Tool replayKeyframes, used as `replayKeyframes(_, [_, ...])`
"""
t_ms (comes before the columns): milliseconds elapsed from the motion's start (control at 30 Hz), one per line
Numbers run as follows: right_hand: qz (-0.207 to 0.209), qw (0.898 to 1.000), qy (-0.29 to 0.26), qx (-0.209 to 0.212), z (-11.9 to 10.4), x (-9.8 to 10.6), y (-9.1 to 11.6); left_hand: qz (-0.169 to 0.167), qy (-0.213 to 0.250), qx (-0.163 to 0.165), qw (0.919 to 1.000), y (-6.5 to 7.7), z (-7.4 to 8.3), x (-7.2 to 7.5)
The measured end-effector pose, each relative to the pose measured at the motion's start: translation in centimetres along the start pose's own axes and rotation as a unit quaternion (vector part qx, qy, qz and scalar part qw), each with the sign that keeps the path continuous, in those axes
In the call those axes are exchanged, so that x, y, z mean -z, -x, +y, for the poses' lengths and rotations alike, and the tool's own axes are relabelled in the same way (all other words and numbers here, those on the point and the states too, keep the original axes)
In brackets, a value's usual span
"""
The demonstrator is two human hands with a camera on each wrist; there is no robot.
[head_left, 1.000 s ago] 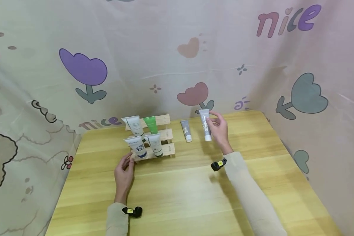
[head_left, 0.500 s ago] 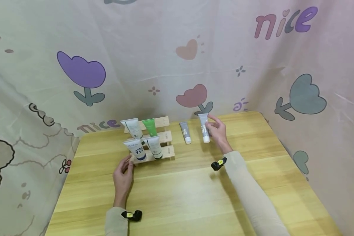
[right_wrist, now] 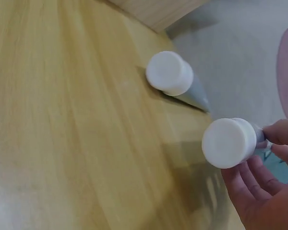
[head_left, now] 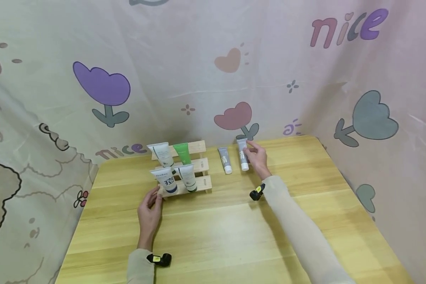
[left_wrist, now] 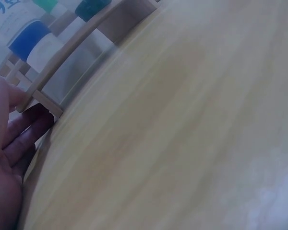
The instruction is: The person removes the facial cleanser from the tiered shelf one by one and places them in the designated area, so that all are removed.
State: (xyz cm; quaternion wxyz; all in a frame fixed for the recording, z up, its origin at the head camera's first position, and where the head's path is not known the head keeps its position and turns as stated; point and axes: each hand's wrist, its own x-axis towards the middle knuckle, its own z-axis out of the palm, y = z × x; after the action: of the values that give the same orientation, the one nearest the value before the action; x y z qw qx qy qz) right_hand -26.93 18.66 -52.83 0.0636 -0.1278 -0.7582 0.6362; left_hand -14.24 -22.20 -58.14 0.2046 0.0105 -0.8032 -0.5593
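Note:
My right hand [head_left: 257, 158] pinches a grey squeeze tube [head_left: 242, 150] between thumb and fingers at its right side, white cap toward me. Its cap [right_wrist: 228, 143] faces the right wrist camera, with a shadow on the table beneath. Just left lies a matching grey tube [head_left: 225, 157] on the table. My left hand [head_left: 150, 210] holds the front left corner of a three-step wooden rack [head_left: 203, 183]; in the left wrist view the thumb lies at the step's end and the fingers reach behind its leg. On the lowest step stand a white tube with a blue cap [head_left: 165, 180] and a white tube with a dark green cap [head_left: 186, 176].
Higher on the rack stand another white tube [head_left: 161, 153] and a green tube [head_left: 182, 153]. The wooden table [head_left: 213, 236] meets a patterned curtain [head_left: 156, 59] close behind the rack and the tubes. A camera is strapped on each wrist.
My right hand has moved a little left and down with the grey tube, closer to the matching tube. My left hand has stayed at the rack's corner.

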Motion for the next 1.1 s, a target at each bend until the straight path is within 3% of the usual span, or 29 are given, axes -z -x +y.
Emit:
replayKeyframes(233, [-0.006,0.998,0.062,-0.009,1.3,-1.7,-0.2,-0.006,-0.004,0.017,0.9998,0.4,0.1,0.3])
replayKeyframes(333, [-0.002,0.996,0.093,0.008,1.5,-2.1,-0.4,-0.01,-0.009,0.022,0.9997,0.6,0.1,0.3])
replayKeyframes(500, [-0.005,0.983,0.173,0.057,1.3,-2.6,-0.8,-0.007,-0.012,0.023,0.9996,0.6,0.0,0.3])
replayKeyframes(633, [-0.001,0.974,0.22,0.06,1.1,-2.4,-0.8,-0.012,-0.007,0.011,0.9998,0.2,0.0,0.1])
replayKeyframes(800, [-0.002,0.971,0.231,0.067,1.2,-1.6,-0.7,-0.009,-0.001,0.009,0.9999,0.2,0.0,-0.2])
replayKeyframes(967, [-0.002,0.975,0.212,0.071,1.3,-1.1,-0.6,-0.012,-0.005,0.007,0.9999,0.2,0.3,-0.4])
replayKeyframes(1100, [-0.013,0.977,0.191,0.088,0.5,-1.3,-0.2,0.0,-0.01,0.004,0.9999,0.3,1.6,-0.1])
